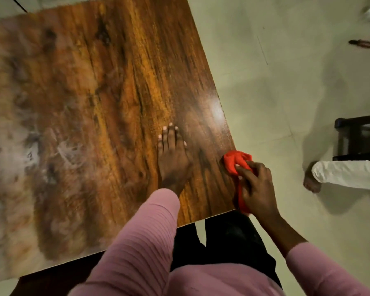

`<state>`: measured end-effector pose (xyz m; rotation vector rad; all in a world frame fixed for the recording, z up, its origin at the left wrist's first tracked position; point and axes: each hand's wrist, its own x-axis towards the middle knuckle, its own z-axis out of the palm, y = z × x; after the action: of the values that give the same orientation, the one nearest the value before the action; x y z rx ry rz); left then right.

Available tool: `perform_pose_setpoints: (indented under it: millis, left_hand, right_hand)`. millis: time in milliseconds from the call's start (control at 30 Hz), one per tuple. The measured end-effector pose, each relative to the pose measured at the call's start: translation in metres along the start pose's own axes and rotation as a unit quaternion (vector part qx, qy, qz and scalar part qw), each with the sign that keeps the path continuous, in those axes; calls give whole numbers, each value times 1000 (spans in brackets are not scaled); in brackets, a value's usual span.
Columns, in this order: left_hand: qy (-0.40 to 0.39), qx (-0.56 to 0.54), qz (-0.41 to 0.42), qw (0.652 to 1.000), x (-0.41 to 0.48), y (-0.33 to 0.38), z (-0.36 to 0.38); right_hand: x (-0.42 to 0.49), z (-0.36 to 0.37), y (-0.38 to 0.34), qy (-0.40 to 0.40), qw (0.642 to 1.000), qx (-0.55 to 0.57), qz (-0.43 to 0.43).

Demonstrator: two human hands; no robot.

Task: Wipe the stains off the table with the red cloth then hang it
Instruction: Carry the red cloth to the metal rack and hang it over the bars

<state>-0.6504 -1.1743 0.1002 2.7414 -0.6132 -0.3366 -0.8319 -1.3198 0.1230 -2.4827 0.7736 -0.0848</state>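
Observation:
A brown wooden table fills the left and middle of the view. Whitish smeared stains cover its left part. My right hand grips a bunched red cloth at the table's right edge, near the front corner. Part of the cloth hangs below my hand over the edge. My left hand lies flat on the table with fingers stretched out, a little left of the cloth, holding nothing.
Pale tiled floor lies to the right of the table. Another person's bare foot and white trouser leg stand at the right, beside a dark chair or stool. A small dark tool lies on the floor far right.

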Motion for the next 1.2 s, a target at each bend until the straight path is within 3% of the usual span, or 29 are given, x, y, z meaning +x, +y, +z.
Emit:
perform_pose_setpoints:
  millis: [200,267,367,433,600,767,800,900,933,1067,1200]
  left_hand:
    - [-27,-19,-20,999,-24,-1,-1]
    - [-30,-25,-23,999,-33,3,-2]
    - [-44,-32,-22,998,-46,15,-4]
    - [-60,-28,-19,998,-55,26,-6]
    - [-79,-24,-40,996,-71,69,-12]
    - [-45,-46,-69,996,-71,134,-21]
    - [-34,-52,-73,995,-69,149,-22]
    - [-16,-60,-73,995,-61,188,-22]
    - [-18,-53,-72,996,-55,200,-22]
    - [-36,1,-69,997,-32,235,-25]
    - [-61,24,-80,995,-3,254,-35]
  right_hand:
    - [-51,-15,1,-88,994,-24,52]
    - [-50,-38,2,-140,982,65,109]
    - [-17,-83,7,-220,907,272,232]
    - [8,-99,19,-239,889,294,256]
    - [55,-114,31,-213,874,357,250]
    - [95,-150,32,-200,850,426,236]
    - [104,-158,38,-191,837,448,249]
    - [124,-188,52,-193,752,564,280]
    - [133,-196,58,-214,742,576,267]
    - [166,-208,75,-262,771,534,230]
    - [200,-207,81,-254,768,539,233]
